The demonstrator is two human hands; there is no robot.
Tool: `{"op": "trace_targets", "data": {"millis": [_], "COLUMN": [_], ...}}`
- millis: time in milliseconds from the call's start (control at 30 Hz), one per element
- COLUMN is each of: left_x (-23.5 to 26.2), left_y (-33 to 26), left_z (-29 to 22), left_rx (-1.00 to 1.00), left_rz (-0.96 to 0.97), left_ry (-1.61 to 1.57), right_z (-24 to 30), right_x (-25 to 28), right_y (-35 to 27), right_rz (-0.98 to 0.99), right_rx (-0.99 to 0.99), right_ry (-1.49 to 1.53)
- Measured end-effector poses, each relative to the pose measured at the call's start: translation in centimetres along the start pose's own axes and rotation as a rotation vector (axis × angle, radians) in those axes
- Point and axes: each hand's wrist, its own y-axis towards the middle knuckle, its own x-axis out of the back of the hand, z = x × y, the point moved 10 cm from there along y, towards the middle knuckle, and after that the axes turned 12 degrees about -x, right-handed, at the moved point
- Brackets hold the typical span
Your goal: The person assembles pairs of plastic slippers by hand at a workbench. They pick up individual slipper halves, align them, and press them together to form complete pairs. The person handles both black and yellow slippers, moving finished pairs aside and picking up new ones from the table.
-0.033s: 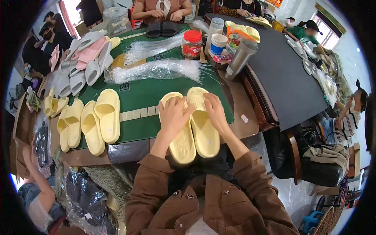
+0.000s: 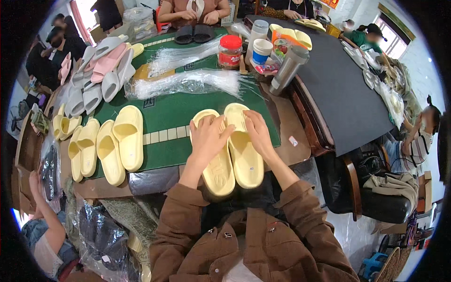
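Observation:
A pair of pale yellow slide slippers lies side by side in front of me, toes pointing away, heels reaching over the near table edge. My left hand (image 2: 208,134) is curled over the strap of the left slipper (image 2: 219,173), its thumb pointing toward the gap between the two. My right hand (image 2: 257,132) grips the strap of the right slipper (image 2: 248,165) from its outer side, fingers bent over the top. The hands cover much of both straps. A small size sticker shows on the right slipper's insole.
Yellow slipper pairs (image 2: 128,138) stand to the left, with grey and pink slippers (image 2: 110,70) piled behind. Clear plastic ties (image 2: 188,85) lie across the green mat (image 2: 164,159). A red-lidded jar (image 2: 230,51), a paper cup (image 2: 261,51) and a steel tumbler (image 2: 289,70) stand right. Several people sit around.

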Motion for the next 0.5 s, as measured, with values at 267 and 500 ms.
{"op": "trace_targets", "data": {"millis": [267,500], "left_x": [-0.3,-1.2], "left_y": [1.4,1.6], "left_z": [-1.8,-2.2], "left_rx": [-0.136,-0.220], "left_rz": [0.047,0.011], "left_ry": [0.117,0.062], "right_z": [0.1,-0.1], "right_x": [-0.4,0.6], "right_y": [0.0,0.9], "right_rz": [0.016,0.083], "right_rx": [0.027,-0.005], "right_ry": [-0.018,-0.051]}}
